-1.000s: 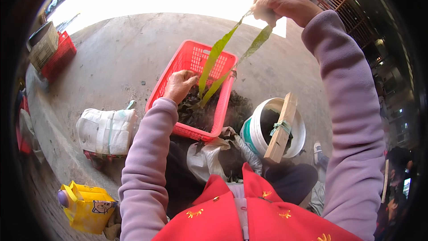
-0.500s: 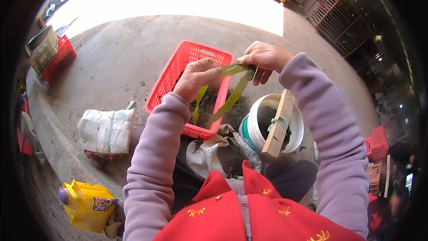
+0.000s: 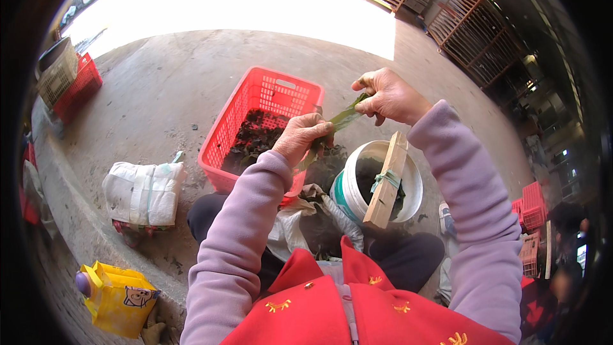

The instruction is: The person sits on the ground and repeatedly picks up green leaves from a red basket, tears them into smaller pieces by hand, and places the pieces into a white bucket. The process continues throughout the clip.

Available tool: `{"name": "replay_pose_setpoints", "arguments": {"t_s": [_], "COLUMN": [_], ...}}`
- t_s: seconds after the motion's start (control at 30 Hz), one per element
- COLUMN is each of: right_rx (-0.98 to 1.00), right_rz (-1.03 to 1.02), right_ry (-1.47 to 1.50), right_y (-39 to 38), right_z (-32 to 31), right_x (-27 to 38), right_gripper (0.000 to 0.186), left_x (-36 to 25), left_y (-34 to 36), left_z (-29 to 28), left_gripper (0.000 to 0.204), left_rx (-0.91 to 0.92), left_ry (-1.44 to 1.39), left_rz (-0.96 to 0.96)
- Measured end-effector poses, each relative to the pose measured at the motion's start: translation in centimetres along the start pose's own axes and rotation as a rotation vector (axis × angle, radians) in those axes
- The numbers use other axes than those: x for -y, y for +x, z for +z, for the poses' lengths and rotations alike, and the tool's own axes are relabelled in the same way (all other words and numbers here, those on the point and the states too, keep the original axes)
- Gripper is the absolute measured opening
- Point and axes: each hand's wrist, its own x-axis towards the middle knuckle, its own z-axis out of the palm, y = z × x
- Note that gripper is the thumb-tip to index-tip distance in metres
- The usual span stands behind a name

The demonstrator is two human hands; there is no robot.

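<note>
- Left hand (image 3: 303, 135): grip closed around the lower part of a green strip (image 3: 345, 117).
- Right hand (image 3: 393, 97): grip pinching the strip's upper end.
- The strip slants between both hands, right of a red basket (image 3: 290, 94) holding dark leafy pieces (image 3: 254, 137).
- Nearby right: a white bucket (image 3: 341, 185), wooden bar (image 3: 381, 204) across its top.
- Farther left, on the concrete floor (image 3: 172, 76): a white bundle (image 3: 140, 193).

The hands (image 3: 301, 134) partly hide the green strip (image 3: 347, 116), and the left sleeve (image 3: 239, 243) partly covers the basket (image 3: 225, 133).
</note>
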Motion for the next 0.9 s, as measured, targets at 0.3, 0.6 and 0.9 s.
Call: {"name": "replay_pose_setpoints", "arguments": {"t_s": [0.3,0.6,0.9], "right_rx": [0.047,-0.019,-0.116], "right_rz": [0.147,0.08,0.027], "right_ry": [0.205,0.494,0.721], "right_y": [0.6,1.8,-3.4], "right_z": [0.4,0.1,1.9], "right_x": [0.3,2.0,-1.9], "right_gripper": [0.013,0.024,0.017], "left_x": [4.6,4.3,5.8], "left_y": [-1.7,-4.5,-2.1], "left_z": [-1.4,-1.1,4.5], "left_gripper": [0.012,0.032,0.064], "left_rx": [-0.17,-0.446,-0.115], "left_ry": [0.078,0.353,-0.751], "left_rz": [-0.081,-0.142,0.041]}}
